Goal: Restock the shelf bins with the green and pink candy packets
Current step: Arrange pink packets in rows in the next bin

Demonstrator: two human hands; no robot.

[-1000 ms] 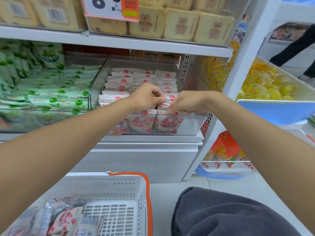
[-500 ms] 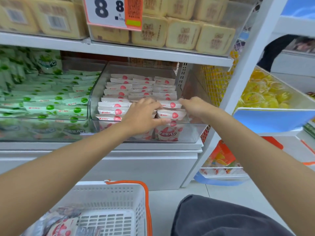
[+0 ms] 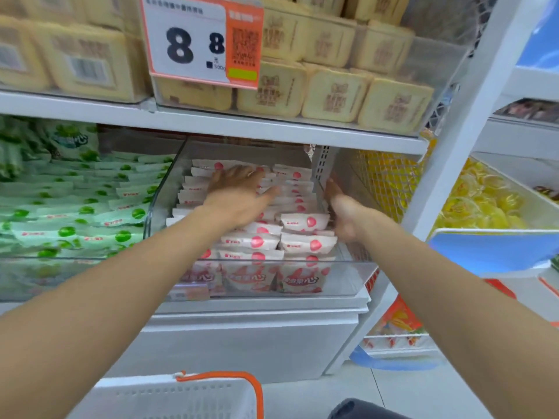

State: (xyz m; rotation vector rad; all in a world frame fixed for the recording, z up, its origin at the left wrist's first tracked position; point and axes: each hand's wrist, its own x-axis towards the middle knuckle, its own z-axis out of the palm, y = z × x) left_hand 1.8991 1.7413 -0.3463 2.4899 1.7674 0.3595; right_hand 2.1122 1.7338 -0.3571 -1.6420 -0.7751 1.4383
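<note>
Pink packets [image 3: 305,222] fill the clear bin [image 3: 341,276] at mid shelf, stood in rows front to back, w/ the front row's tops right at the bin's front rim. Left hand [image 3: 239,192] lies flat on top of the rows, mid-left of the bin, fingers straight & spread, thumb out to the right. It grips nothing, just rests on the packet tops. Right hand [image 3: 341,213] stands edge-on in the narrow gap btwn the right-most row & the bin's right wall, fingers straight & together, pointing toward the back. It lies against the side of that row w/ nothing held. That gap is the main free room at the bin's right edge.

Green packets [image 3: 75,213] pack the next bin to the left, just across the clear dividing wall, piled higher toward the back-left. Overhead room is tight: the upper shelf board [image 3: 272,128] sits low above both bins. A price tag [image 3: 199,40] hangs above it in front of yellow packs [image 3: 332,95].

A white upright post [image 3: 462,140] bounds the right side. Beyond it are yellow sweets [image 3: 478,201] in a tilted tray. A white basket [image 3: 181,397] w/ an orange handle [image 3: 259,400] sits below at the view's bottom edge; can't tell what's in it.
</note>
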